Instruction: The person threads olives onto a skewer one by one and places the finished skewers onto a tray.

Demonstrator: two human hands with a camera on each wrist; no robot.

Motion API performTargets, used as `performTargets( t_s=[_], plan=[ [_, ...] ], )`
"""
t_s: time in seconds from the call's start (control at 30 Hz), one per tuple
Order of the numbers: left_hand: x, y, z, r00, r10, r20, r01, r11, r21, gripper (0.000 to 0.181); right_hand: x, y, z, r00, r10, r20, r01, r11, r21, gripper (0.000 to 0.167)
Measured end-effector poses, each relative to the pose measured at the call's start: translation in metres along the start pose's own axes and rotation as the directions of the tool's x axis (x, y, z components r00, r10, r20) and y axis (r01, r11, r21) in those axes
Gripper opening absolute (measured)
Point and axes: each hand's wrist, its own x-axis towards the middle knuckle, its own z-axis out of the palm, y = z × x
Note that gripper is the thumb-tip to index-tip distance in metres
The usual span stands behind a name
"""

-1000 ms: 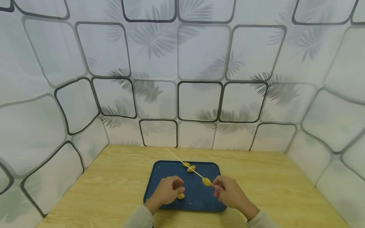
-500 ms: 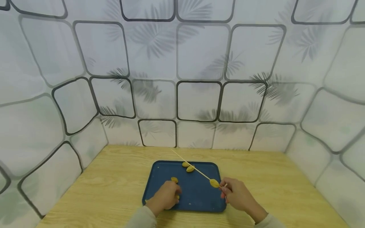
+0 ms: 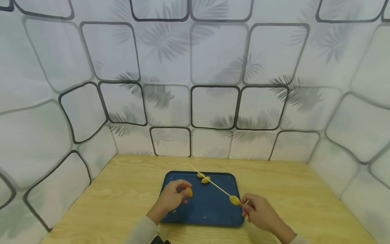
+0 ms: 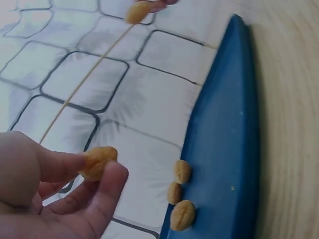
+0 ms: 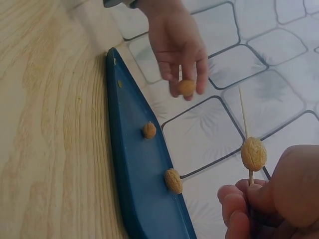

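Note:
My left hand (image 3: 170, 196) pinches a yellow-brown, wrinkled oval fruit (image 4: 98, 163) between thumb and fingers, over the left part of a blue tray (image 3: 213, 211). At the tray's right edge, my right hand (image 3: 260, 211) grips the near end of a thin wooden skewer (image 3: 215, 186). One such fruit (image 5: 253, 154) is threaded on it close to the fingers, and the long bare tip points up toward the far left. Two loose fruits (image 3: 206, 180) lie by the tray's far edge. The left wrist view shows another loose fruit (image 4: 183, 215) on the tray.
Small crumbs (image 3: 174, 211) are scattered on the tray. It sits on a light wood-grain table (image 3: 128, 183). A patterned curtain-like backdrop (image 3: 210, 108) rises behind the table and along both sides.
My left hand reached down to the near left of the tray, then came up and away with a fruit between its fingers. My right hand shifted rightward with the skewer.

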Motion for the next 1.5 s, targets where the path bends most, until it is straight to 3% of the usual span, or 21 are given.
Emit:
performTargets(
  t_s=[0.07, 0.17, 0.27, 0.4, 0.53, 0.63, 0.77, 0.87, 0.97, 1.07, 1.17, 1.37, 1.5],
  plan=[
    [0.0, 0.005, -0.004, 0.999, -0.032, -0.009, 0.03, 0.984, -0.175, 0.022, -0.001, 0.001, -0.001, 1.0, -0.006, 0.015, 0.005, 1.0, 0.012, 0.014],
    [0.0, 0.011, -0.012, 0.999, -0.044, -0.012, 0.036, 0.931, -0.363, 0.025, -0.001, 0.003, -0.002, 0.999, -0.017, 0.034, 0.016, 0.999, 0.033, 0.012],
    [-0.002, 0.017, -0.018, 0.999, -0.049, -0.005, 0.041, 0.879, -0.475, 0.029, -0.002, 0.003, -0.003, 0.998, -0.048, 0.043, 0.047, 0.998, 0.04, 0.012],
    [-0.004, 0.022, -0.022, 0.999, -0.051, -0.019, 0.031, 0.827, -0.561, 0.027, -0.006, 0.003, -0.003, 0.994, -0.098, 0.048, 0.095, 0.994, 0.05, 0.011],
    [-0.007, 0.024, -0.024, 0.997, -0.055, -0.062, 0.005, 0.785, -0.62, 0.013, -0.01, 0.004, -0.002, 0.99, -0.129, 0.061, 0.124, 0.989, 0.08, 0.012],
    [-0.008, 0.025, -0.024, 0.995, -0.021, -0.099, -0.05, 0.753, -0.656, 0.009, -0.014, 0.005, -0.002, 0.982, -0.18, 0.058, 0.174, 0.98, 0.096, 0.012],
    [-0.009, 0.025, -0.025, 0.986, 0.082, -0.144, -0.16, 0.708, -0.688, 0.017, -0.018, 0.003, -0.003, 0.972, -0.226, 0.061, 0.218, 0.97, 0.11, 0.013],
    [-0.01, 0.024, -0.028, 0.974, 0.173, -0.145, -0.224, 0.667, -0.71, 0.018, -0.021, 0.0, -0.004, 0.976, -0.2, 0.085, 0.187, 0.972, 0.142, 0.014],
    [-0.012, 0.024, -0.031, 0.96, 0.251, -0.128, -0.262, 0.625, -0.735, 0.016, -0.023, -0.003, -0.004, 0.98, -0.168, 0.104, 0.151, 0.976, 0.159, 0.015],
    [-0.014, 0.025, -0.032, 0.949, 0.291, -0.123, -0.28, 0.598, -0.751, 0.016, -0.024, -0.005, -0.004, 0.982, -0.151, 0.112, 0.133, 0.979, 0.156, 0.014],
    [-0.014, 0.027, -0.032, 0.95, 0.289, -0.122, -0.275, 0.578, -0.768, 0.017, -0.025, -0.006, -0.005, 0.984, -0.134, 0.119, 0.115, 0.982, 0.153, 0.014],
    [-0.013, 0.031, -0.032, 0.97, 0.212, -0.118, -0.217, 0.542, -0.812, 0.018, -0.024, -0.004, -0.005, 0.985, -0.121, 0.123, 0.1, 0.982, 0.163, 0.014],
    [-0.014, 0.032, -0.033, 0.974, 0.195, -0.117, -0.205, 0.537, -0.818, 0.016, -0.022, 0.0, -0.004, 0.984, -0.117, 0.132, 0.093, 0.98, 0.173, 0.013]
  ],
)
